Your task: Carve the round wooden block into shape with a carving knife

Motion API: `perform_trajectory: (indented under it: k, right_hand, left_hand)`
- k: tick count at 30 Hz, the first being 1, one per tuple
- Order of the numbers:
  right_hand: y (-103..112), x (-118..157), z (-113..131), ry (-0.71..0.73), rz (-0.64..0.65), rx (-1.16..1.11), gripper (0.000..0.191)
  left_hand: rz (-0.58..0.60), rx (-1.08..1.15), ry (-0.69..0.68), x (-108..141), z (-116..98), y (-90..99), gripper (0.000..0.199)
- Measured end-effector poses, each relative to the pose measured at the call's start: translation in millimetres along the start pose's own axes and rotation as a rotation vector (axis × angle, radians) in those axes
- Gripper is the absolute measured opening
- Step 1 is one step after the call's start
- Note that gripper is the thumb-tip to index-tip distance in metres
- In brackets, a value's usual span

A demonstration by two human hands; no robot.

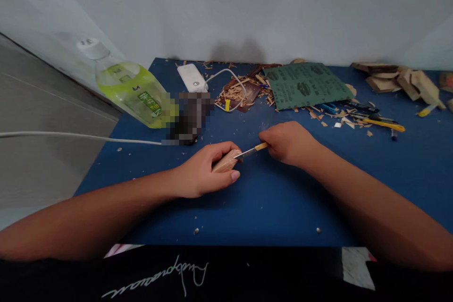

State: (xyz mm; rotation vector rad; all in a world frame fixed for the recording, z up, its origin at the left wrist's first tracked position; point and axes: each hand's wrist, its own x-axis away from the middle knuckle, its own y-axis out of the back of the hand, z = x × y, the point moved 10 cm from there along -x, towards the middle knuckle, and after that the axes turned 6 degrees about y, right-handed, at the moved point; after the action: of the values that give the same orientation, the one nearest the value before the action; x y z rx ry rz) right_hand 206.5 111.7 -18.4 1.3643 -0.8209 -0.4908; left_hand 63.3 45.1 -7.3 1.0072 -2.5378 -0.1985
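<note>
The left hand is clenched around a short wood piece. The fingers curl over the piece, and its pale end projects to the right of the hand. The right hand is closed around a small knife, with only the light wood handle and the blade showing past the knuckles. The blade points left from the right hand, and its tip meets the wood piece at the left hand's fingers.

Spatial relation: the long axis of the wood piece and the long axis of the knife lie nearly in one line, running across the body and rising slightly to the right. The wood piece is left of the right-hand grip, and the left hand is the nearer hand to it. Both hands are in front of the sandpaper sheet, on the wearer's side of it, above a blue table.

Surrounding items, located from the sandpaper sheet: wood shavings lie just left of it, and a white power bank with a white cable lies farther left. A green plastic bottle lies on its side well left of it, beside a pixelated object that cannot be identified. Wood blocks are to its right, and a yellow utility knife is below and right of it
</note>
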Motion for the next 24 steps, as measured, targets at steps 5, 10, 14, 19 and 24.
perform_trajectory:
  k: [5, 10, 14, 19, 24]
  right_hand:
    - [3.7, 1.6, -43.0, -0.210, -0.129, -0.024, 0.020]
    - [13.7, 3.6, -27.2, -0.040, -0.415, -0.421, 0.018]
    - [10.6, 4.5, -23.9, -0.035, -0.529, -0.603, 0.021]
    - [-9.0, -3.7, -26.9, -0.122, -0.469, -0.861, 0.035]
    - [0.1, -4.4, -15.5, 0.009, -0.487, -0.922, 0.045]
  left_hand:
    - [0.035, -0.014, -0.025, 10.8, -8.1, -5.0, 0.043]
    - [-0.172, 0.010, -0.042, 3.1, 2.0, 16.5, 0.050]
    - [-0.231, -0.022, -0.078, -1.2, 6.0, 18.2, 0.052]
    - [-0.265, -0.060, -0.094, -2.2, 8.3, 19.4, 0.054]
    - [-0.281, -0.068, -0.099, -3.5, 10.1, 21.3, 0.053]
